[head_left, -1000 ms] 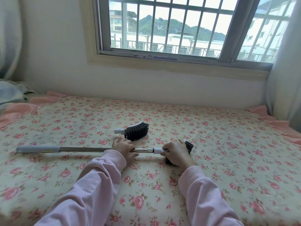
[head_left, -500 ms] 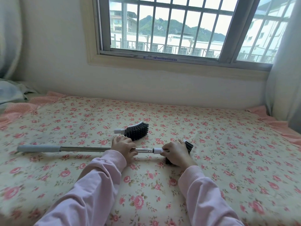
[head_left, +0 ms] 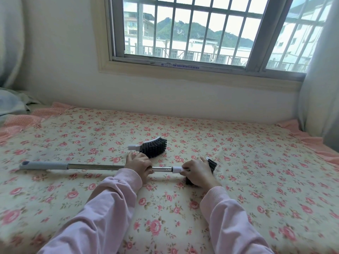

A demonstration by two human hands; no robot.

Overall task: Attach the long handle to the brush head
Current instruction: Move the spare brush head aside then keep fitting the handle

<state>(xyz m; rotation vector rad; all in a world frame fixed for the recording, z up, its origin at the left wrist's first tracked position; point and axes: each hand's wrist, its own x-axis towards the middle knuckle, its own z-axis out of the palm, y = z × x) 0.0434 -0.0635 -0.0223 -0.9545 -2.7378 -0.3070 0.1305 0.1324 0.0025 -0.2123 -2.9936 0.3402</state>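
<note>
A long metal handle (head_left: 91, 167) with a grey grip at its left end lies across the floral bed sheet. My left hand (head_left: 138, 165) is closed around the shaft near its right end. My right hand (head_left: 197, 171) grips a black-bristled brush head (head_left: 212, 163), mostly hidden under the fingers. The handle's white tip (head_left: 176, 169) meets the brush head at my right hand; the joint itself is covered.
A second brush head (head_left: 151, 148), black bristles on a white back, lies just beyond my left hand. The floral sheet (head_left: 256, 171) covers the bed. A wall and barred window stand behind, a curtain at the right, and bedding at the far left.
Both hands keep their grips. The handle and my hands have barely shifted, and the view has tilted very slightly.
</note>
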